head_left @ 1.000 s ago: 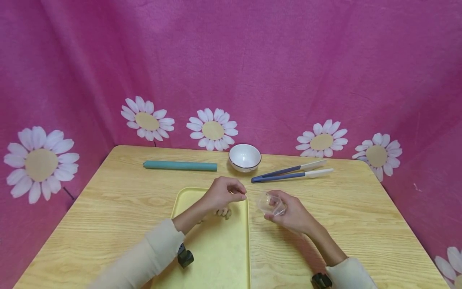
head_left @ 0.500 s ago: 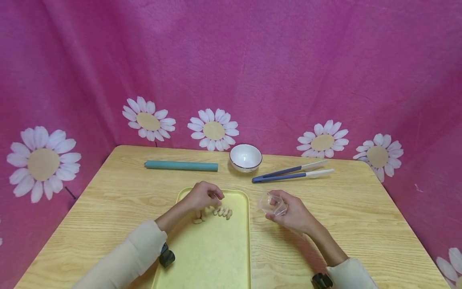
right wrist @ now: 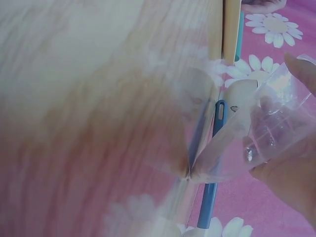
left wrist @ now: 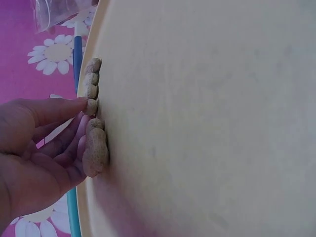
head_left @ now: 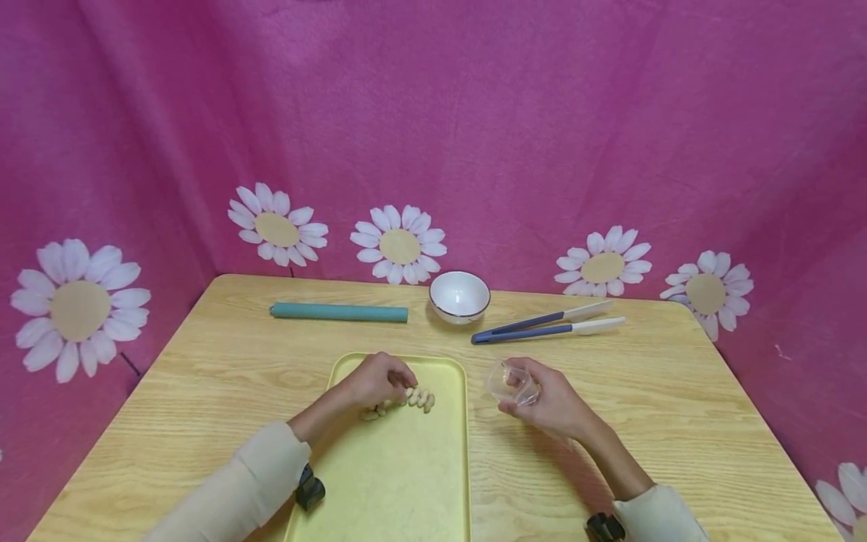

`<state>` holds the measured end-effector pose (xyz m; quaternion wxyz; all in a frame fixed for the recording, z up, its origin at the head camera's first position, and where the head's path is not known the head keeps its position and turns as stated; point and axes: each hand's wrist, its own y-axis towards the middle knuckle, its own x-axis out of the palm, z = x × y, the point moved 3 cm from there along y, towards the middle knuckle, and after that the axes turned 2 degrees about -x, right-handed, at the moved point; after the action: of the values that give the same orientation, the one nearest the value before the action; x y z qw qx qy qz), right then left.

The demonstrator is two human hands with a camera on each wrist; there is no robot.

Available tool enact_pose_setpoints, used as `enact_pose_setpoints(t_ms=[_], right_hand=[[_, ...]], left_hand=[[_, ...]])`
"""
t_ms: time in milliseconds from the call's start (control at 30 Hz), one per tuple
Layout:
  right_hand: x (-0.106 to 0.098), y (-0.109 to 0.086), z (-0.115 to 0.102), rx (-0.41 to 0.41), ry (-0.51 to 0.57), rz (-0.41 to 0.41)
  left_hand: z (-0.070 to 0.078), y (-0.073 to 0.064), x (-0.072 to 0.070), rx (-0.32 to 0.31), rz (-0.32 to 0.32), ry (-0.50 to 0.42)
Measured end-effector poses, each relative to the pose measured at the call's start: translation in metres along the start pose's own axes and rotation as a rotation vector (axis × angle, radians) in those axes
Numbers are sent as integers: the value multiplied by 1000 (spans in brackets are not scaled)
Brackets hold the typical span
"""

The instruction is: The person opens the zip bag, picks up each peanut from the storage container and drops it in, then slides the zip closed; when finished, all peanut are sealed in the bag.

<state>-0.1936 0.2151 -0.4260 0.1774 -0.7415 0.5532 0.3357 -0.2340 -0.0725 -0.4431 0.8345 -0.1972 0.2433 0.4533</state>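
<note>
My left hand [head_left: 379, 380] is low over the far part of a yellow tray [head_left: 393, 467], at a row of unshelled peanuts [head_left: 421, 399]. In the left wrist view, the thumb and a fingertip pinch the near end peanut [left wrist: 92, 107] of that row. More peanuts [left wrist: 96, 150] lie beside the curled lower fingers, partly hidden by the hand in the head view. To the right of the tray, my right hand [head_left: 549, 399] grips a clear plastic cup [head_left: 504, 382], tilted with its mouth toward the left. No contents can be made out in it.
Behind the tray, a white bowl [head_left: 460, 295] with a dark rim stands near the table's back edge. A teal stick-like roll [head_left: 340, 312] lies to its left. Blue and white tongs [head_left: 542, 329] lie to its right. A pink flowered cloth [head_left: 474, 135] surrounds the table.
My left hand has moved from near the cup leftward and down to the peanuts, uncovering part of the row. My right hand and the cup have stayed almost still.
</note>
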Motion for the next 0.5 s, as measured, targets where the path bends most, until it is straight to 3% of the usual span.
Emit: enact_pose_setpoints(t_ms=[500], right_hand=[[1,0,2,10,-5,0]], left_hand=[[6,-1,-10,-48,31,2]])
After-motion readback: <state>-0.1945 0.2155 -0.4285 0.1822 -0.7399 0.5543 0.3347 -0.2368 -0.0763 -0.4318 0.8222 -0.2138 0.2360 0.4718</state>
